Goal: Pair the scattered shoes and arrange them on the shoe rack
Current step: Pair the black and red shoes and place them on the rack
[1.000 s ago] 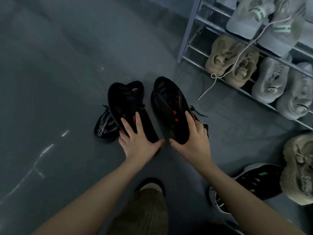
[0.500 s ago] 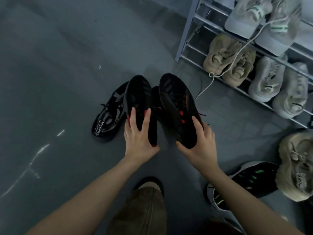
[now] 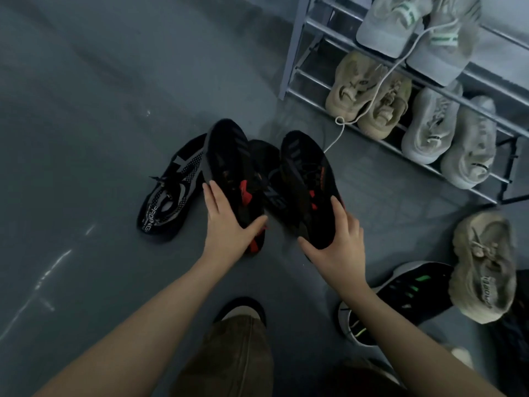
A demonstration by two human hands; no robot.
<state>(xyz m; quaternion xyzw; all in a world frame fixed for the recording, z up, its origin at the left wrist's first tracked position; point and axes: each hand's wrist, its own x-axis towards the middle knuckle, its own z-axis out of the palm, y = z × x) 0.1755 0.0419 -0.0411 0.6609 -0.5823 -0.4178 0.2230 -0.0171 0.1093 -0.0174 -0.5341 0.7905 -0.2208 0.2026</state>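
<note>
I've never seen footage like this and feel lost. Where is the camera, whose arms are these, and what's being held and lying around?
The camera sits on a person's head, looking down at their own bare arms. The left hand grips one black sneaker with red accents; the right hand grips its matching black-and-red sneaker. On the grey floor lie a black knit shoe with white lettering, a black shoe with green stripes and a beige chunky sneaker. The metal shoe rack at upper right already holds pale pairs.
</note>
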